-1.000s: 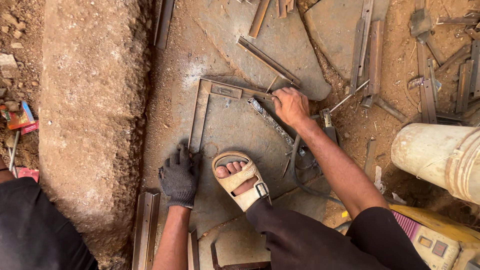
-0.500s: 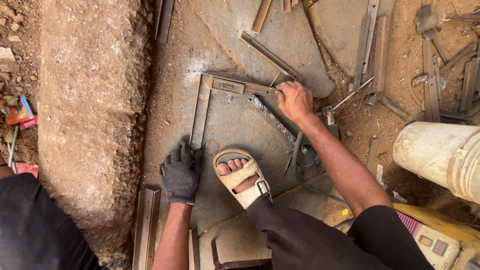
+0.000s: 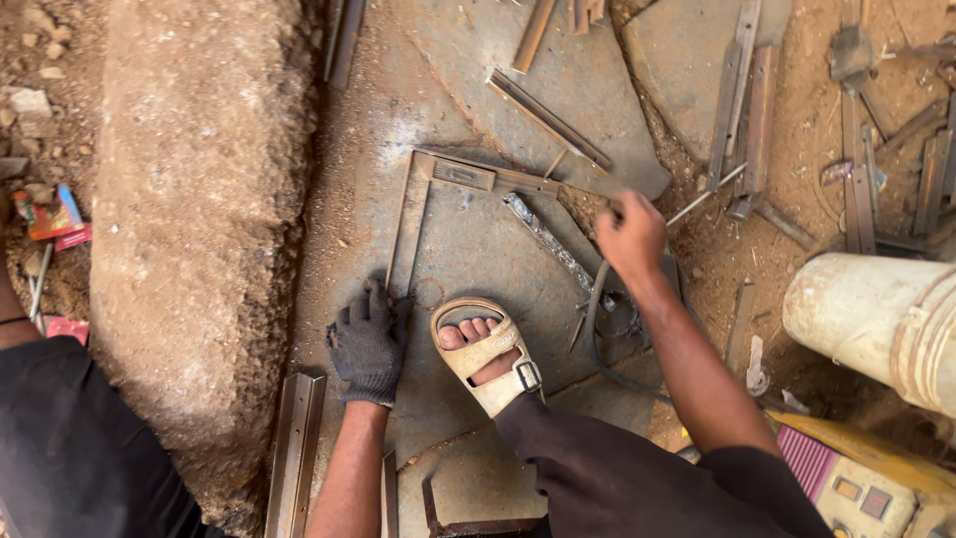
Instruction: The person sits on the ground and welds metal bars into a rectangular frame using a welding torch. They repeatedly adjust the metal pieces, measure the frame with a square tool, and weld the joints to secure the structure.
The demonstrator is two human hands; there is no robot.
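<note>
The left hand (image 3: pixel 368 342), in a dark knitted glove, is pressing flat with its fingers spread on the lower end of a rusty angle-iron frame (image 3: pixel 410 224) lying on a scuffed grey steel plate (image 3: pixel 468 249) on the ground. The frame is forming an L: one long bar running up from the glove, one shorter bar going right from the top corner. The bare right hand (image 3: pixel 629 234) is hovering at the frame's right end, fingers curled shut around a thin welding rod holder, though motion blur is hiding the exact grip. A sandalled foot (image 3: pixel 485 354) is resting on the plate between the hands. A rough concrete block (image 3: pixel 189 219) is lying along the left, loose steel offcuts (image 3: pixel 742 110) at the upper right, a pale drum (image 3: pixel 876 319) at the right.
</note>
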